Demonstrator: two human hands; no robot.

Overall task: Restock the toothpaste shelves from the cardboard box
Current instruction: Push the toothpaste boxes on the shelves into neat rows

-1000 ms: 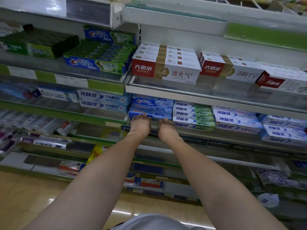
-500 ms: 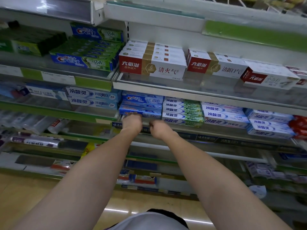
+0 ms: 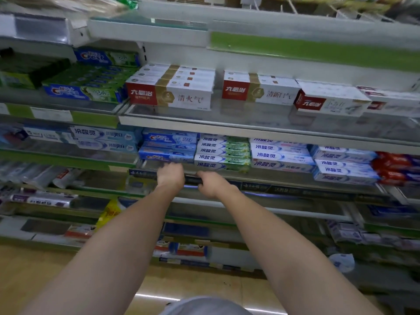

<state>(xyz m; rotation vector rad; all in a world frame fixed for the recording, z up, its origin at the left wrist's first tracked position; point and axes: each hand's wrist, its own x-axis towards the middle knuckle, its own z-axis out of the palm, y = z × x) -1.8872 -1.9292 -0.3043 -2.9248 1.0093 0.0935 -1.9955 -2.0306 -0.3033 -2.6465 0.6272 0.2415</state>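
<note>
A stack of blue Crest toothpaste boxes lies on the middle shelf, left of white and green toothpaste boxes. My left hand reaches to the shelf's front lip, fingertips at the lowest blue box and holding nothing. My right hand hovers just right of it by the dark price rail, fingers curled under, with nothing visible in it. The cardboard box is out of view.
Red and white toothpaste boxes fill the shelf above, with green Crest boxes to their left. More white boxes and red boxes sit to the right. Lower shelves hold tubes. The floor is tan.
Both hands have drawn back a little from the blue boxes toward the shelf's front edge, and the right hand's fingers have curled. The camera has shifted slightly right.
</note>
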